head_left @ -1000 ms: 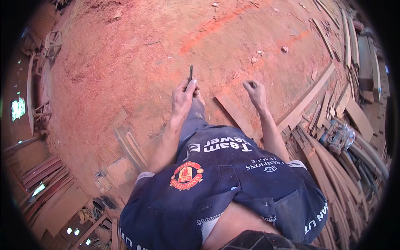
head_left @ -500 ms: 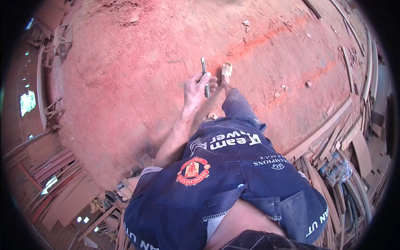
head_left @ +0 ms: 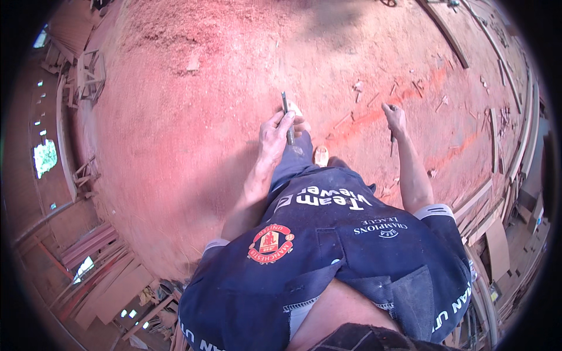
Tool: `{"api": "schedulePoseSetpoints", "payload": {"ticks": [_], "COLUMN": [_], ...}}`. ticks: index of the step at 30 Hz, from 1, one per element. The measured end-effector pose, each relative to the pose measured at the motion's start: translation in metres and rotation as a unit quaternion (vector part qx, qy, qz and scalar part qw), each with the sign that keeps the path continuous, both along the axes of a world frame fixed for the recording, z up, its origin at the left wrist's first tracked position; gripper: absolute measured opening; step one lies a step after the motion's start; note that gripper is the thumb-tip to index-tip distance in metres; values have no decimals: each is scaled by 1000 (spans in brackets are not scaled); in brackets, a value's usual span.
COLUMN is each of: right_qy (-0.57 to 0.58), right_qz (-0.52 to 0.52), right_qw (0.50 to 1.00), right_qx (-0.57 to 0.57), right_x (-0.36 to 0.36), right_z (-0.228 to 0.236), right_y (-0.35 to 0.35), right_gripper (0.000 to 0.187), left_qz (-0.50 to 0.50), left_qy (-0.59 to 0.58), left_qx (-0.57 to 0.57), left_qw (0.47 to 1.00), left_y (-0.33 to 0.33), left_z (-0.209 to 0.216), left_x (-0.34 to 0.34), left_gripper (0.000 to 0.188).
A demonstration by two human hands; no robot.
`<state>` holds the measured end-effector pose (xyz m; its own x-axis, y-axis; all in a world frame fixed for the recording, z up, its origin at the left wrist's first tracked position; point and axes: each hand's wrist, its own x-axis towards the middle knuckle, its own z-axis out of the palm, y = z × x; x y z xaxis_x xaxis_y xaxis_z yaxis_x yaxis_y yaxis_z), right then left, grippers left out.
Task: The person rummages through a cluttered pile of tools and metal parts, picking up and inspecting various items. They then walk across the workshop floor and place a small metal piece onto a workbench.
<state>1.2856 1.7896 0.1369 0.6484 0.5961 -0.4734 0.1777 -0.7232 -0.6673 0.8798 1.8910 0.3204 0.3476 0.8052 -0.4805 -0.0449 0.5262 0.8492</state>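
Above the floor in front of me, my left hand (head_left: 275,133) is closed round a short dark metal bit (head_left: 285,102), its notched tip pointing away from me. The thicker grey end shows below the fingers. Out to the right, my right hand (head_left: 397,121) is closed as well, apart from the left. A thin dark rod (head_left: 392,146) sticks out of it toward me; what kind of tool it is cannot be made out.
Reddish dusty floor (head_left: 175,128) spreads ahead, with scattered wood scraps (head_left: 358,88). A long plank (head_left: 448,35) lies at the far right. Stacked boards (head_left: 111,286) stand at the near left, and more timber (head_left: 497,245) at the right. A wooden frame (head_left: 91,76) stands far left.
My right arm has come into view on the right, with the thin rod in hand. The left hand still holds the bit, slightly nearer me. My feet have shifted in a step.
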Motion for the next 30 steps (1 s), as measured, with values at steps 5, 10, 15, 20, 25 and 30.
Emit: {"api": "schedulePoseSetpoints", "payload": {"ticks": [5,10,15,20,25,30], "right_qy": [-3,99,130,147,43,-18], "right_qz": [20,-25,54,76,151,65], "right_qw": [1000,984,968,955,970,997], "right_qx": [16,-145,-209,-248,-185,-30], "right_x": [10,-23,-37,2,96,191], "right_z": [-20,-44,-62,-95,-105,-26], "right_y": [126,155,196,316,533,824], "right_gripper": [40,44,43,45,47,44], "left_qz": [-15,-126,-125,-130,-151,-171], "left_qy": [33,162,81,17,39,134], "left_qx": [-17,98,196,166,217,312], "left_qw": [999,974,969,977,964,925], "left_y": [151,325,496,654,794,915], "left_z": [-23,-4,32,30,17,29], "left_x": [35,65,115,175,242,299], "left_gripper": [35,36,40,39,36,34]}}
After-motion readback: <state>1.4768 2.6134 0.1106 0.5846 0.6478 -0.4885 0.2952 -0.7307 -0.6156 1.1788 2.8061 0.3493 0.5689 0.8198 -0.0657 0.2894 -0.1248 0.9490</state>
